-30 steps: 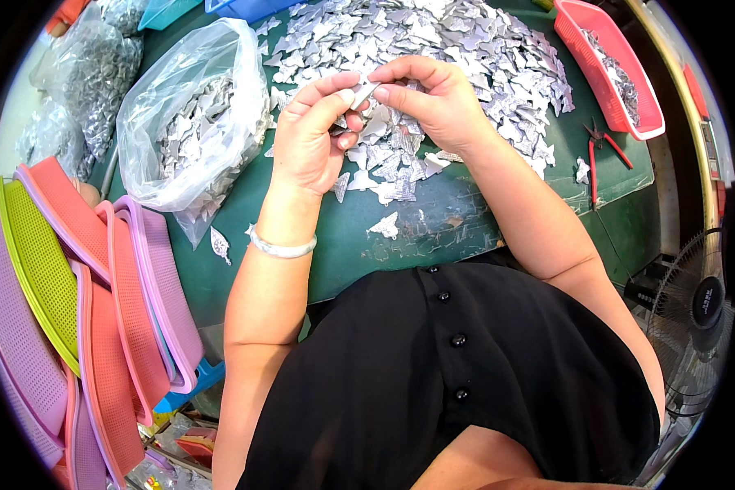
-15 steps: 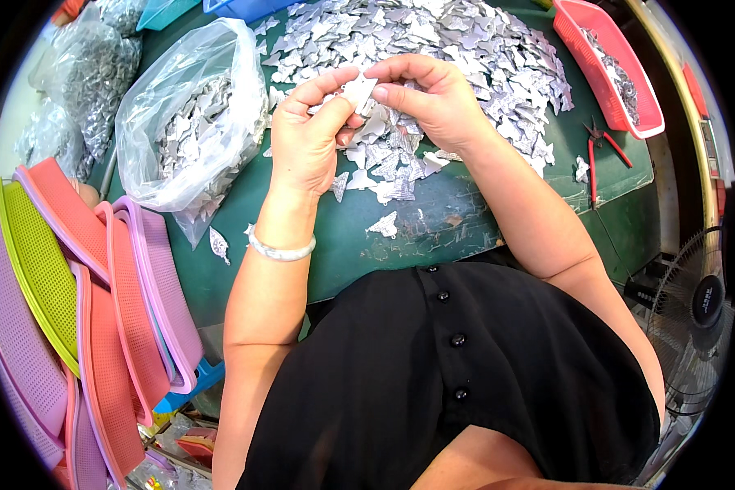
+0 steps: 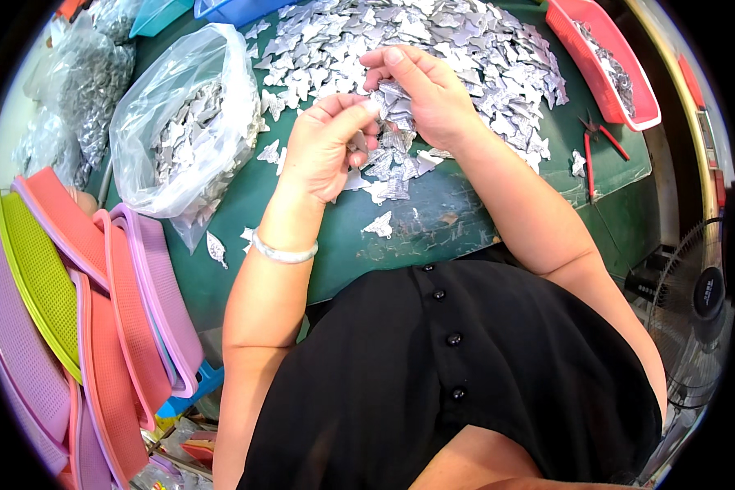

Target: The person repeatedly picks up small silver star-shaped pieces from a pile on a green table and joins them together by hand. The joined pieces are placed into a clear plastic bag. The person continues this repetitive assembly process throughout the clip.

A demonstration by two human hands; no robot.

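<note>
A heap of flat silver-grey metal pieces point(image 3: 482, 49), many butterfly-shaped, covers the far middle of the table. My left hand point(image 3: 328, 147) is closed at the heap's near edge. Its thumb and forefinger pinch together, and a silver metal piece point(image 3: 356, 142) shows under the curled fingers; how many it holds is hidden. Just right of it and farther off, my right hand point(image 3: 433, 91) hovers over the heap, fingers loosely bent and thumb apart from the fingertips, with no piece visible in its grip. Left of my hands stands an open clear plastic bag point(image 3: 151, 175) of similar pieces.
A pink basket point(image 3: 647, 114) with metal parts stands far right, near red-handled pliers point(image 3: 590, 167). Stacked plastic baskets point(image 3: 98, 327) crowd the left side. More filled bags point(image 3: 82, 82) lie far left. A black fan point(image 3: 694, 318) is at the right. Loose pieces point(image 3: 379, 225) dot the green tabletop point(image 3: 433, 253).
My hands have moved apart: the left came down slightly toward me, the right shifted a little away. The pale piece held between both hands is no longer seen there.
</note>
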